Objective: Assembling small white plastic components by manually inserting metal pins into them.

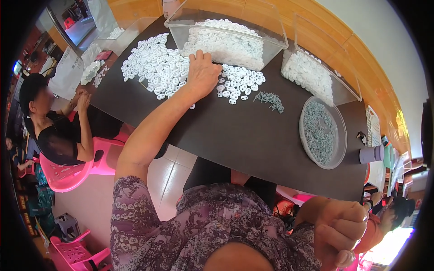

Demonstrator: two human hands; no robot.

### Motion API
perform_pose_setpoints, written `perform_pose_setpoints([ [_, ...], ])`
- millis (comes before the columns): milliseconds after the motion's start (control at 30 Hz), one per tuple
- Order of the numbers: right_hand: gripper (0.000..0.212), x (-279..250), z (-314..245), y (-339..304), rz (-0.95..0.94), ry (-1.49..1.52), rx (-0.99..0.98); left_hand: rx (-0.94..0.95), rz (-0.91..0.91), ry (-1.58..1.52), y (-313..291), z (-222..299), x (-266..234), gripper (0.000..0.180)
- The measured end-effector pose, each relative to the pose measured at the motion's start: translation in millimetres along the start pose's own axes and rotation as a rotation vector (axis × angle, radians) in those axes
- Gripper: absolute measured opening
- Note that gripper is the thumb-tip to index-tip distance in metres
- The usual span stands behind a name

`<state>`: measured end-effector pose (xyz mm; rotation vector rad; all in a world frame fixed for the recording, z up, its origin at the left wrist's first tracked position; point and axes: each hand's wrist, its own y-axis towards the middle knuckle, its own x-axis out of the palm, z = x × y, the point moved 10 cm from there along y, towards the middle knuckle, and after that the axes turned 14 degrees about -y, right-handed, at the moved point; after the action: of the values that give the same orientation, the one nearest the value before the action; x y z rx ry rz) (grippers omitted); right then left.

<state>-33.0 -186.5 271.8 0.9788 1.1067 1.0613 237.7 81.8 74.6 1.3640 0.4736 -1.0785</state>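
At the far side of the dark table, my left hand reaches down between two groups of small white oval plastic pieces with two holes. Its fingers are curled under, their tips hidden; what they hold does not show. The larger heap of white pieces spreads to its left, and a smaller group lies to its right. My right hand is raised near my chest at the lower right, fingers folded into a fist; anything inside it is hidden. A small pile of grey screws lies right of the smaller group.
Behind the heaps stands a clear bin of white pieces, with another clear bin farther right. A round clear tub holds many grey screws. A lilac cup is at the right edge. Another person sits left on a pink chair.
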Motion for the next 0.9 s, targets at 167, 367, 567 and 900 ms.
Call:
perform_pose_setpoints([
  [167, 0.053, 8.0, 0.6, 0.9, -0.091, -0.066, 0.043, -0.023, 0.013, -0.015, -3.2, 11.7, -1.6, 0.011],
  [367, 0.054, 16.4, 0.6, 0.2, -0.180, -0.062, 0.046, 0.051, 0.062, -0.081, -11.9, 13.9, -4.1, 0.009],
  [567, 0.052, 24.8, 3.6, 1.1, -0.285, -0.046, 0.066, 0.100, 0.121, -0.082, -19.9, 6.0, -29.8, 0.012],
  [900, 0.041, 41.8, 14.3, -1.2, -0.441, -0.048, 0.209, 0.147, 0.291, -0.146, -62.5, -16.9, -94.8, 0.021],
])
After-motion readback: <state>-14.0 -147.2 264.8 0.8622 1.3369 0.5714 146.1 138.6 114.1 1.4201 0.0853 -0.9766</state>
